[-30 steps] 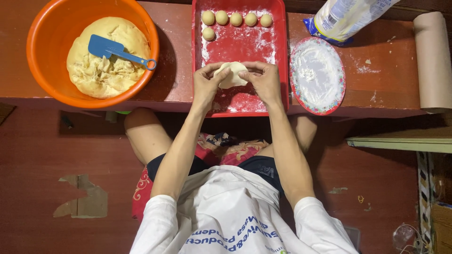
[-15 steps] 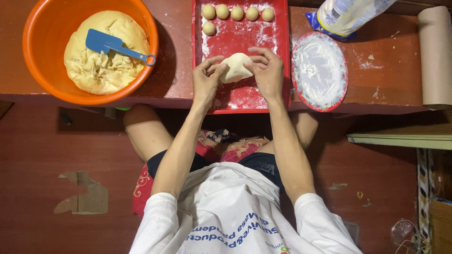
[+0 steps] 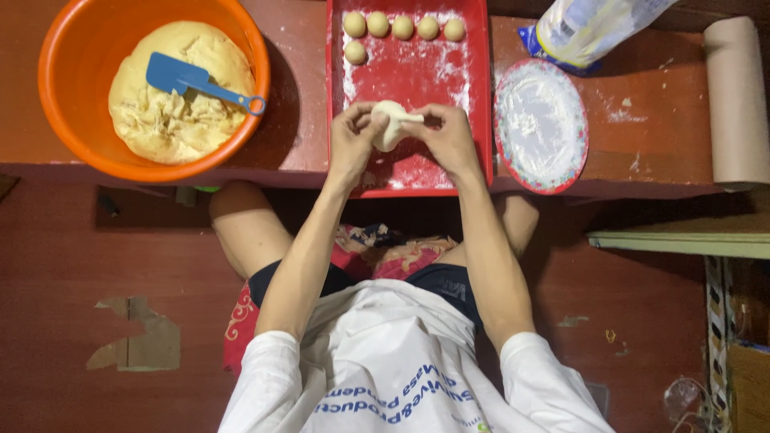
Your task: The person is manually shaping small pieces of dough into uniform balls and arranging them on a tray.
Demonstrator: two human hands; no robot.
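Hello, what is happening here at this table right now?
A seated person holds a piece of dough between the left hand and right hand, above a floured red tray. Six small dough balls lie at the tray's far end. An orange bowl on the left holds more dough and a blue scraper. A floured plate sits to the right.

Landmark: red tray (image 3: pixel 473 96), dusted with white flour patches. On it, six pale tan dough balls (image 3: pixel 403 27). Above its near half, a cream-white dough piece (image 3: pixel 391 124). Left of tray: orange bowl (image 3: pixel 72 120) with pale yellow dough mass (image 3: pixel 160 120); blue scraper (image 3: pixel 188 78) lies on it. Right of tray: plate (image 3: pixel 541 124), white with flour, rim red with floral pattern. Further right: tan paper roll (image 3: pixel 738 100). Table (image 3: pixel 642 152) reddish-brown.
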